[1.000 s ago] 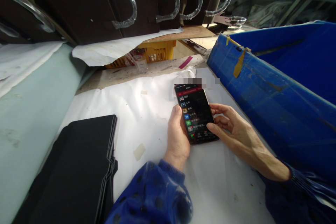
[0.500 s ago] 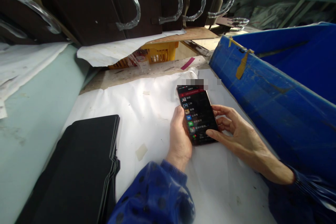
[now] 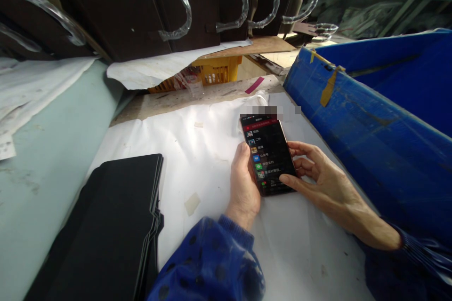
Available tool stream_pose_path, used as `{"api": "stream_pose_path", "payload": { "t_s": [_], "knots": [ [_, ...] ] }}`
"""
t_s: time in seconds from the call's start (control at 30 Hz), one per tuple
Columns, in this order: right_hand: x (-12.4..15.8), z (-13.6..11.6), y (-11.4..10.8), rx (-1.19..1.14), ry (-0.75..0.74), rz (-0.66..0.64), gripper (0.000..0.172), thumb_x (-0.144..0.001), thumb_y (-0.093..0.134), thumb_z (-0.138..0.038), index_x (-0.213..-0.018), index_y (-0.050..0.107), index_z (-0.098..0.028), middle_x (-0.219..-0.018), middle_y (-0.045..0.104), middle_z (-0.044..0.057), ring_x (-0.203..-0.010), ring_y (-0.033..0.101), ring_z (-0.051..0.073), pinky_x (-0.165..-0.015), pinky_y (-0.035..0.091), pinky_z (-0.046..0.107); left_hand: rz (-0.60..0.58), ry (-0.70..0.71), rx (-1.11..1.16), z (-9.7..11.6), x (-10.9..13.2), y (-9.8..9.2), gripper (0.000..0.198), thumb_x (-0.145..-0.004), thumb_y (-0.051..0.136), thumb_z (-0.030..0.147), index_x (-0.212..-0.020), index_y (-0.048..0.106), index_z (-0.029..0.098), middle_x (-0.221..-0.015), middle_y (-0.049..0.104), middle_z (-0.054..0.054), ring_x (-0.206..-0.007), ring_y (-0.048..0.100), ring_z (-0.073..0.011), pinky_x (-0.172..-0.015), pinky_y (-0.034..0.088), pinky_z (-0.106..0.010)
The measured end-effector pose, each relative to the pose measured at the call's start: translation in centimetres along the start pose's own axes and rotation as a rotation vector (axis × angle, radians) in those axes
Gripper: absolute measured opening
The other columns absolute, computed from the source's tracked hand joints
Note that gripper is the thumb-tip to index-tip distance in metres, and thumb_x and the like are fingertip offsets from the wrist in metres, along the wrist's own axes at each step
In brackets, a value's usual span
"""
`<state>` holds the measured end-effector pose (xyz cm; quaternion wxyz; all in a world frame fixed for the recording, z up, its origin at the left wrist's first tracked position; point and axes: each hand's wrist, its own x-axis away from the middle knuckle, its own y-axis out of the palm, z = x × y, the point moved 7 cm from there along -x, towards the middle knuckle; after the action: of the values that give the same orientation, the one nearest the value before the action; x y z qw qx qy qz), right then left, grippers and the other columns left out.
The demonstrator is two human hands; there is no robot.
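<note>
A smartphone [image 3: 269, 153] with a dark lit screen showing a list rests over the white sheet [image 3: 183, 150] that covers the worktable. My left hand [image 3: 243, 188] grips its left edge, fingers wrapped under it. On the other side my right hand [image 3: 318, 176] cradles the phone's right edge, its thumb lying on the lower right of the screen. Both forearms wear blue sleeves.
A stack of black flat pieces [image 3: 109, 225] lies at the lower left. A big blue corrugated bin [image 3: 370, 117] walls the right side. Dark panels with plastic-wrapped curved handles [image 3: 176, 9] stand behind. A yellow crate [image 3: 215, 70] sits beneath a board. Pale green surface [image 3: 45, 150] at left.
The phone and both hands sit slightly farther right in the picture, as does everything else; my right thumb stays on the lower screen. Nothing was picked up or let go.
</note>
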<state>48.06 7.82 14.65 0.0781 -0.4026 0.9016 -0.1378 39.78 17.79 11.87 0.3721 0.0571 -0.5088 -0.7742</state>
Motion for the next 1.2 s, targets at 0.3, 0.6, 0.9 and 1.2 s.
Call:
{"api": "stream_pose_path", "payload": {
  "t_s": [0.3,0.6,0.9,1.2],
  "knots": [
    [-0.01,-0.21,0.07,0.041,-0.011,-0.001,0.066,-0.072,0.080,-0.055,-0.124,0.053,-0.024,-0.104,0.068,0.008,-0.083,0.069,0.024,-0.073,0.060,0.039,-0.017,0.009,0.017,0.15,0.12,0.40,0.037,-0.099,0.045,0.038,-0.090,0.073,0.016,-0.082,0.076,-0.005,-0.078,0.072,-0.0220,-0.090,0.056,-0.042],
    [0.10,-0.26,-0.03,0.034,-0.012,-0.010,0.067,-0.074,0.079,-0.055,-0.126,0.051,-0.023,-0.106,0.067,0.009,-0.084,0.068,0.023,-0.073,0.059,0.038,0.009,0.037,-0.015,0.28,0.04,0.11,0.033,-0.098,0.047,0.037,-0.092,0.072,0.015,-0.080,0.074,-0.004,-0.072,0.070,-0.0196,-0.088,0.055,-0.041],
    [0.08,-0.37,0.10,0.037,-0.013,-0.021,0.065,-0.075,0.078,-0.056,-0.125,0.051,-0.024,-0.106,0.068,0.009,-0.084,0.070,0.024,-0.074,0.060,0.041,0.005,0.041,-0.065,0.29,0.01,-0.07,0.030,-0.093,0.052,0.042,-0.094,0.070,0.017,-0.083,0.072,-0.004,-0.077,0.069,-0.0217,-0.088,0.054,-0.041],
    [0.04,-0.22,0.02,0.042,0.000,-0.006,0.069,-0.073,0.079,-0.056,-0.127,0.051,-0.022,-0.104,0.068,0.009,-0.083,0.068,0.024,-0.074,0.059,0.041,-0.015,0.017,-0.008,0.18,0.06,0.35,0.034,-0.098,0.047,0.039,-0.090,0.072,0.017,-0.078,0.074,-0.003,-0.071,0.071,-0.0206,-0.088,0.056,-0.043]
  ]
}}
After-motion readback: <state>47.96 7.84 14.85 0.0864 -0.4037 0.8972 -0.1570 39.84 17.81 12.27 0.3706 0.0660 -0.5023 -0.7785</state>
